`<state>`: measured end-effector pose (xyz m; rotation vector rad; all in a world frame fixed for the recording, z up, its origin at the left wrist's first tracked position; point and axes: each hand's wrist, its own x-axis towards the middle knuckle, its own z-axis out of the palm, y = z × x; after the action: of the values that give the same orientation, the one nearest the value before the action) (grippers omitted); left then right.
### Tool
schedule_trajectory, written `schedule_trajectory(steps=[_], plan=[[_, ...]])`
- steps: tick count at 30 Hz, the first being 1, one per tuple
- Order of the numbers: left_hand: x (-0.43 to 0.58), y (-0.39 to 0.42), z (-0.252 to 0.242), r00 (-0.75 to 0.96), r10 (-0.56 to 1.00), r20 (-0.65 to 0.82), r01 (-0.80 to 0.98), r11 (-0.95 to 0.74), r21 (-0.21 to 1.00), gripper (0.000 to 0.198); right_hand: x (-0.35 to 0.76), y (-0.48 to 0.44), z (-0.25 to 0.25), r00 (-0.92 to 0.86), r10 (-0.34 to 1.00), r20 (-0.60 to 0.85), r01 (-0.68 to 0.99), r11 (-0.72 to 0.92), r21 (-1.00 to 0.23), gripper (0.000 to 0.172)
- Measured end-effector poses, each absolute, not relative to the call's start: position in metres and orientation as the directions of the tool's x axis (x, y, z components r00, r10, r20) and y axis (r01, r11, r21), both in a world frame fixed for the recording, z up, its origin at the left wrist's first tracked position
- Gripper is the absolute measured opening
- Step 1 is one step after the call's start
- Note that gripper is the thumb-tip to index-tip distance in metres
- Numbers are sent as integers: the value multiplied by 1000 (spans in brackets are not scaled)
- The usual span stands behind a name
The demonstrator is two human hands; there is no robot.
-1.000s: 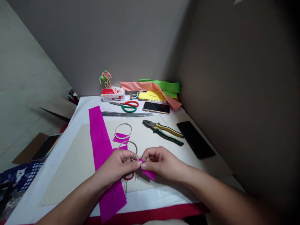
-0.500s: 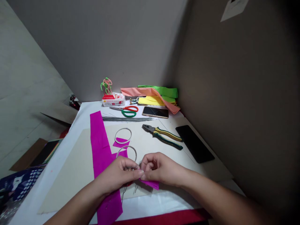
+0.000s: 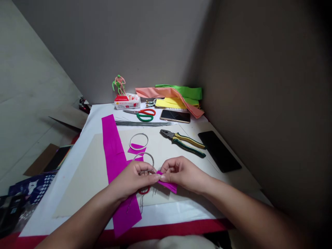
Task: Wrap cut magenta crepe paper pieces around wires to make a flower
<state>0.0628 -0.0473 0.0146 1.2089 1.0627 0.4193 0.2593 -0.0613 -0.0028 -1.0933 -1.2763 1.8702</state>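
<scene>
Your left hand and right hand pinch a small magenta piece, thumbs and fingers clamped on it, above the near part of the pale board. A long magenta strip passes beneath your left wrist. Pliers lie farther off, left of a black slab.

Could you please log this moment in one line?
left hand: pinching small magenta piece | right hand: pinching same piece | nearby: long magenta strip, pliers beyond right hand
</scene>
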Motion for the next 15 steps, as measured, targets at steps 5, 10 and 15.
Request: schedule_trajectory(steps=[5, 10, 15], plan=[[60, -48, 13, 467, 760, -452, 264, 368, 892, 34, 260, -61, -5, -459, 840, -291, -30, -342, -939, 38], [60, -48, 12, 474, 749, -463, 245, 393, 886, 34, 261, -62, -4, -467, 833, -297, 1, -335, -942, 35], [61, -49, 10, 458, 751, -475, 231, 415, 880, 35, 260, -62, -4, -460, 835, -303, 43, -321, -946, 32]])
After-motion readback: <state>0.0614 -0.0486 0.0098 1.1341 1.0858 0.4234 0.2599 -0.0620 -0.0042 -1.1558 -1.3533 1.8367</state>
